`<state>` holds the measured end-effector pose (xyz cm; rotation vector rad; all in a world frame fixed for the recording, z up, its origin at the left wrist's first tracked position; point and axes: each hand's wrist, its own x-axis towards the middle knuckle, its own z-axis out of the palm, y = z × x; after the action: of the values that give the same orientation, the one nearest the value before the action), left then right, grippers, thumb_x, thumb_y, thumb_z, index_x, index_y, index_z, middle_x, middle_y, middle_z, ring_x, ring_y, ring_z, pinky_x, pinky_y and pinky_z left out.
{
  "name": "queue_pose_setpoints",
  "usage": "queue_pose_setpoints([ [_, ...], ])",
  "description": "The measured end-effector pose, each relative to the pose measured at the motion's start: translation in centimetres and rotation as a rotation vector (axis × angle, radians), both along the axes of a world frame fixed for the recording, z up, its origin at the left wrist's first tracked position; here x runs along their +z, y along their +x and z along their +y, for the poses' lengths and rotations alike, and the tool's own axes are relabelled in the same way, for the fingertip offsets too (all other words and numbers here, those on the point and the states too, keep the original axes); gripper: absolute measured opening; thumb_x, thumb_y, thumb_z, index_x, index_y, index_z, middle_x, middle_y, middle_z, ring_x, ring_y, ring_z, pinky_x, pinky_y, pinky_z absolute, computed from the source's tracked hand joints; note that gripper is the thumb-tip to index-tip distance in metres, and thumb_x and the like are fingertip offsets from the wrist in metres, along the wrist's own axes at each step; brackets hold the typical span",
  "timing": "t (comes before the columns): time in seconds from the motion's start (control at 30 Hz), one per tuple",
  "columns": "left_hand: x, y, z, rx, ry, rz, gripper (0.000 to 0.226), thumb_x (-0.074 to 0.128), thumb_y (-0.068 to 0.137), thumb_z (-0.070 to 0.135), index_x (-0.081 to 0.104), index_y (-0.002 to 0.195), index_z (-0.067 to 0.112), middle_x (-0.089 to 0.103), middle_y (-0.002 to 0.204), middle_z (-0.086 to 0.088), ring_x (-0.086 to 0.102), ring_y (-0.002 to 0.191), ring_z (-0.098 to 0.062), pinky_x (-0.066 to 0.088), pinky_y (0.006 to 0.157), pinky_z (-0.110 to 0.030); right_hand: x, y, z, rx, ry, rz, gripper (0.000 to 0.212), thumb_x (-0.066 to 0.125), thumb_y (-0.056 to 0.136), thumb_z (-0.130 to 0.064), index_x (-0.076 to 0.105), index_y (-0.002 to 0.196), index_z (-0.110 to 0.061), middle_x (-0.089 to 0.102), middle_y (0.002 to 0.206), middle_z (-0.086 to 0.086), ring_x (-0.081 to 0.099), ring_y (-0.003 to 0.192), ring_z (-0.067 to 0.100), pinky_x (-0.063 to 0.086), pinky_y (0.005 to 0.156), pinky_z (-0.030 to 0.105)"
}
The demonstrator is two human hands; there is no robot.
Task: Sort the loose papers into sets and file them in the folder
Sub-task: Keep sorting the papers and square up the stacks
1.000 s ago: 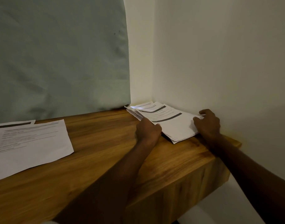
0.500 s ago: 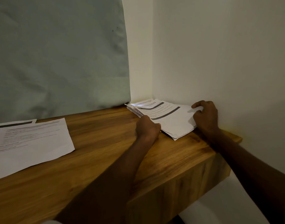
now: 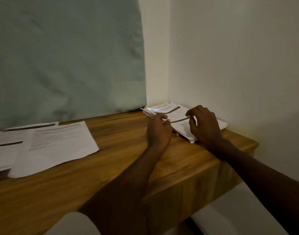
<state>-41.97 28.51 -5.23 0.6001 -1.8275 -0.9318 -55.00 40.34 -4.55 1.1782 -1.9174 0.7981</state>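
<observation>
Both hands at a corner stack of printed papers on a wooden bench.

Stack of white printed papers with dark header bars (image 3: pixel 175 114): far right corner of the brown wooden bench (image 3: pixel 111 175), against the pale wall. Left hand (image 3: pixel 158 128): fingers curled, pinching the stack's left edge. Right hand (image 3: pixel 204 126): fingers bent over the stack, thumb and forefinger pinching the top sheet's edge. Second group of loose white printed sheets (image 3: pixel 57 143): spread flat, well apart at bench's left. Grey-green cloth (image 3: pixel 65 56): hanging behind.
</observation>
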Motion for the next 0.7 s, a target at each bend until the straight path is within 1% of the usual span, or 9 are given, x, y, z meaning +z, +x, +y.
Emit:
queue_pose_setpoints([
  [0.07, 0.5, 2.8, -0.6, -0.010, -0.127, 0.001, 0.026, 0.061, 0.089, 0.005, 0.072, 0.110, 0.017, 0.070, 0.107, 0.003, 0.063, 0.099, -0.012, 0.049, 0.081, -0.024, 0.3, 3.1, -1.4, 0.098, 0.031, -0.036, 0.010, 0.061, 0.094, -0.012, 0.068, 0.099, -0.017, 0.067, 0.100, 0.002, 0.062, 0.090, 0.023, 0.051, 0.077, 0.043],
  [0.17, 2.0, 8.1, -3.2, 0.046, -0.242, -0.007, 0.026, 0.058, 0.088, 0.007, 0.071, 0.107, 0.020, 0.068, 0.104, 0.006, 0.062, 0.095, -0.010, 0.052, 0.081, -0.029, 1.0, 7.9, -4.4, 0.217, 0.085, -0.124, 0.011, 0.060, 0.092, -0.014, 0.069, 0.097, -0.019, 0.067, 0.098, 0.000, 0.063, 0.092, 0.021, 0.053, 0.079, 0.045],
  [0.23, 3.1, 12.6, -5.8, 0.098, -0.266, -0.054, 0.026, 0.059, 0.090, 0.008, 0.070, 0.111, 0.019, 0.066, 0.109, 0.004, 0.062, 0.095, -0.011, 0.055, 0.084, -0.034, 1.9, 11.5, -6.9, 0.287, 0.100, -0.176, 0.015, 0.061, 0.091, -0.013, 0.071, 0.100, -0.018, 0.068, 0.100, 0.000, 0.064, 0.093, 0.020, 0.050, 0.082, 0.039],
  [0.33, 4.2, 20.6, -10.7, 0.253, -0.339, -0.248, 0.029, 0.063, 0.092, 0.011, 0.066, 0.120, 0.017, 0.064, 0.119, -0.003, 0.062, 0.105, -0.018, 0.055, 0.091, -0.040, 3.6, 17.3, -11.3, 0.416, 0.211, -0.265, 0.013, 0.062, 0.092, -0.016, 0.073, 0.098, -0.020, 0.070, 0.097, -0.003, 0.063, 0.091, 0.015, 0.039, 0.074, 0.027],
  [0.43, 4.3, 29.3, -15.3, 0.454, -0.414, -0.539, 0.033, 0.065, 0.093, 0.025, 0.062, 0.125, 0.017, 0.062, 0.122, -0.009, 0.061, 0.110, -0.028, 0.053, 0.092, -0.045, 4.1, 23.1, -16.2, 0.552, 0.337, -0.287, 0.017, 0.061, 0.098, -0.024, 0.074, 0.107, -0.019, 0.072, 0.109, -0.002, 0.062, 0.097, 0.013, 0.041, 0.078, 0.026],
  [0.5, 4.1, 34.6, -17.9, 0.581, -0.377, -0.777, 0.041, 0.063, 0.094, 0.041, 0.060, 0.128, 0.018, 0.061, 0.124, -0.010, 0.060, 0.111, -0.030, 0.052, 0.092, -0.046, 3.8, 27.0, -19.3, 0.621, 0.399, -0.259, 0.022, 0.058, 0.101, -0.031, 0.071, 0.117, -0.021, 0.069, 0.122, -0.002, 0.061, 0.105, 0.014, 0.043, 0.085, 0.027],
  [0.6, 2.7, 41.1, -20.9, 0.630, -0.188, -1.063, 0.070, 0.054, 0.090, 0.071, 0.052, 0.142, 0.025, 0.052, 0.146, -0.007, 0.050, 0.131, -0.031, 0.043, 0.106, -0.055, 3.3, 32.2, -23.3, 0.778, 0.522, -0.188, 0.034, 0.052, 0.104, -0.043, 0.062, 0.133, -0.028, 0.060, 0.141, -0.007, 0.054, 0.127, 0.013, 0.040, 0.107, 0.030],
  [0.63, 1.9, 42.5, -21.5, 0.586, -0.131, -1.112, 0.075, 0.049, 0.089, 0.077, 0.048, 0.145, 0.027, 0.049, 0.151, -0.006, 0.046, 0.136, -0.031, 0.038, 0.110, -0.057, 3.1, 33.4, -24.3, 0.829, 0.600, -0.182, 0.038, 0.049, 0.104, -0.048, 0.058, 0.137, -0.032, 0.056, 0.146, -0.010, 0.050, 0.132, 0.011, 0.038, 0.112, 0.032],
  [0.7, 0.4, 45.0, -22.4, 0.502, -0.059, -1.113, 0.078, 0.037, 0.089, 0.082, 0.043, 0.149, 0.033, 0.043, 0.158, -0.002, 0.041, 0.142, -0.029, 0.031, 0.115, -0.059, 2.8, 35.6, -26.4, 0.869, 0.748, -0.157, 0.043, 0.043, 0.103, -0.058, 0.054, 0.140, -0.039, 0.052, 0.149, -0.014, 0.046, 0.134, 0.009, 0.035, 0.113, 0.035],
])
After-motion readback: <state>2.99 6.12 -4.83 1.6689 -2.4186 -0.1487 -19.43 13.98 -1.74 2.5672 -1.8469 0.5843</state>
